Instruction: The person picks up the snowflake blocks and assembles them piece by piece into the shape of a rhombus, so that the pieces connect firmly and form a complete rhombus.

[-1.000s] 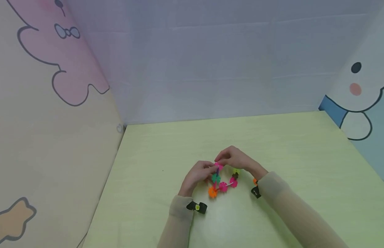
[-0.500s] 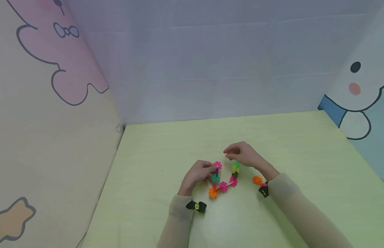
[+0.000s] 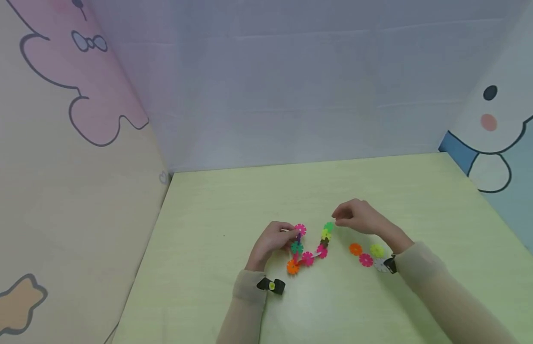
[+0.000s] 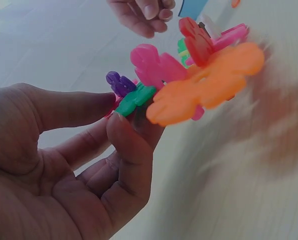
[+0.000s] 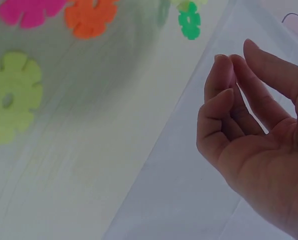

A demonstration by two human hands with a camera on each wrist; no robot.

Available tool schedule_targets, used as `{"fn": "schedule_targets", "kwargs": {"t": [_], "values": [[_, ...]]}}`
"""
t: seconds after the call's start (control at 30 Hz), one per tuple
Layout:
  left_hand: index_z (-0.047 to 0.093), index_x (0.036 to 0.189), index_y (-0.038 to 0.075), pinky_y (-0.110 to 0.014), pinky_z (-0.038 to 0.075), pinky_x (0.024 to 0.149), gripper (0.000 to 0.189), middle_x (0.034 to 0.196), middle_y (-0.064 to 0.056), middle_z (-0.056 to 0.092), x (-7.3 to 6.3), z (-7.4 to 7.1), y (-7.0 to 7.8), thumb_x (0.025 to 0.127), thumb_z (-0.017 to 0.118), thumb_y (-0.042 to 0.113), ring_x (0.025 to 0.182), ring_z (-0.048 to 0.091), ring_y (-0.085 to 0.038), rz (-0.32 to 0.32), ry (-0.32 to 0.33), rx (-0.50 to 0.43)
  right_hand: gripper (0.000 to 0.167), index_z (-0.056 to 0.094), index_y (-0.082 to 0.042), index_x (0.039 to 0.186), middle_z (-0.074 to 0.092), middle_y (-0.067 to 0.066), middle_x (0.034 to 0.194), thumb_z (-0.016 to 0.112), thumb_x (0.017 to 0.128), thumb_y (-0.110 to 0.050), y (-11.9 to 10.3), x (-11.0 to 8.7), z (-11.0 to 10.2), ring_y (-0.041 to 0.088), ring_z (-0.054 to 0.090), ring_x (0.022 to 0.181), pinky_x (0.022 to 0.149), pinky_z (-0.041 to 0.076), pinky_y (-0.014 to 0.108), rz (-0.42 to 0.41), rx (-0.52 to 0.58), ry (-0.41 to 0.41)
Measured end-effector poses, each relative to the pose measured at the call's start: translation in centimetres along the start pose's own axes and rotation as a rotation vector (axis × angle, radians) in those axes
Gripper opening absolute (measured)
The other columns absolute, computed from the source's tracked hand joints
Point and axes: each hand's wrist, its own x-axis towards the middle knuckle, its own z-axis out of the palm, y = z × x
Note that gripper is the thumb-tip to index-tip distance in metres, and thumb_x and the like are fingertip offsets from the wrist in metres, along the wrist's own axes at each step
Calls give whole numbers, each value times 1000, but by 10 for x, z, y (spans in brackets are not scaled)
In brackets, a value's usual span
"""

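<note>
A chain of interlocked plastic snowflake discs (image 3: 307, 259) makes a U shape over the table, its opening toward the far side. My left hand (image 3: 272, 239) pinches its left end by the pink disc (image 3: 300, 230). In the left wrist view, thumb and fingers meet close to a green disc (image 4: 135, 100), with a purple disc (image 4: 120, 84) and a large orange disc (image 4: 204, 87) beyond. The chain's other end is a bright green disc (image 3: 328, 226). Just right of it hovers my right hand (image 3: 358, 216), fingers loosely bent, holding nothing in the right wrist view.
Loose discs lie on the table (image 3: 206, 286) beneath my right forearm: orange (image 3: 356, 249), pink (image 3: 366, 260), yellow (image 3: 377, 250) and white (image 3: 380, 265), the last partly covered by the wrist strap. A pale curtain (image 3: 292, 95) hangs behind the table's far edge.
My right hand has let go of the pink end disc and moved right, past the green end, uncovering the loose discs. The left hand keeps its pinch almost in place.
</note>
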Motion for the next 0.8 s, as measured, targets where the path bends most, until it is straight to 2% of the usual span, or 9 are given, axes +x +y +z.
{"fn": "schedule_targets", "kwargs": {"t": [0.23,0.33,0.8], "values": [[73,93,6,-29,53,59,20,78,-5,66,0,0,1,90,68,24,61,59,-18,-11,20,-28,11,70,-5,92,62,-2,82,74,83,-8,14,-12,4,18,55,75,71,50,35,83,-95,-108],[73,93,5,-28,53,59,20,79,-4,67,0,0,2,90,69,24,61,60,-18,-17,31,-44,12,69,-7,89,60,-2,81,77,80,-8,20,-17,8,18,53,75,70,48,34,108,-111,-137],[72,92,4,-30,53,57,18,79,-6,69,0,-1,1,87,72,21,58,62,-18,-36,61,-85,27,64,-11,82,54,0,77,86,69,-18,32,-24,22,19,49,73,65,44,35,155,-123,-139]]}}
